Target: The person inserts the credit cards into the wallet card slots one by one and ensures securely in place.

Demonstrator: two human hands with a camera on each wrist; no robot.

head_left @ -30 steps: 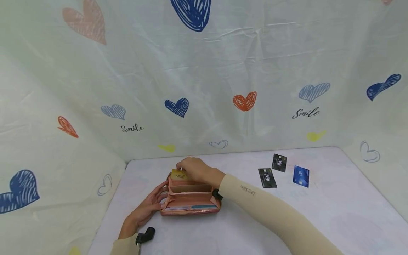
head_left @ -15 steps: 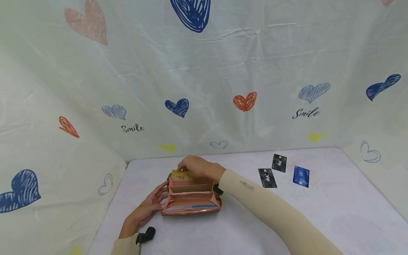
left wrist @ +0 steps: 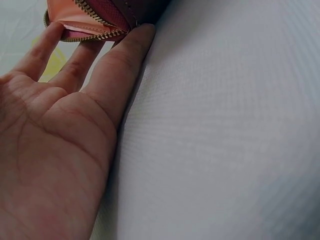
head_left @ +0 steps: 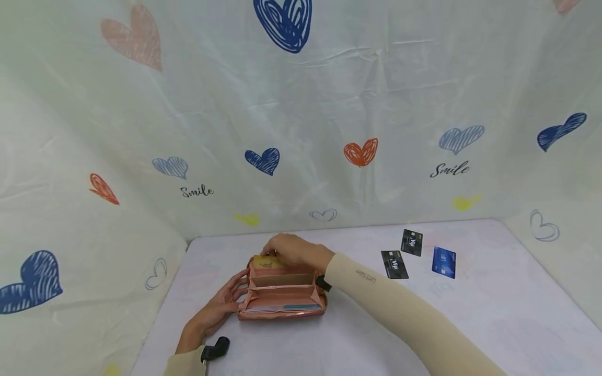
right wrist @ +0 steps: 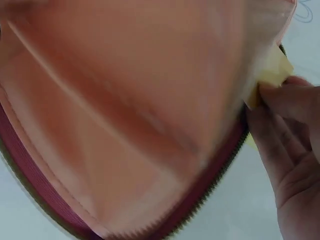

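Observation:
A pink zip-around wallet (head_left: 282, 297) lies spread on the table, its compartments facing up. Beside its left end, my left hand (head_left: 216, 309) has long, fairly straight fingers touching the wallet's side; in the left wrist view the thumb (left wrist: 117, 75) reaches the zipped corner. My right hand (head_left: 291, 249) is over the wallet's back edge and pinches a yellow card (head_left: 265, 261) between thumb and fingers, as the right wrist view shows. Part of the card sits down inside the rear slot and is hidden. White and bluish card edges (head_left: 301, 307) show in the front slot.
To the right on the table (head_left: 376, 334) lie two black VIP cards, one nearer (head_left: 394, 265) and one farther (head_left: 412, 243), beside a blue card (head_left: 444, 262). A pale curtain (head_left: 305, 115) printed with hearts hangs behind the table.
The yellow card sits slightly lower in the wallet's rear slot, and my right hand has shifted a little with it. My left hand stays at the wallet's left end.

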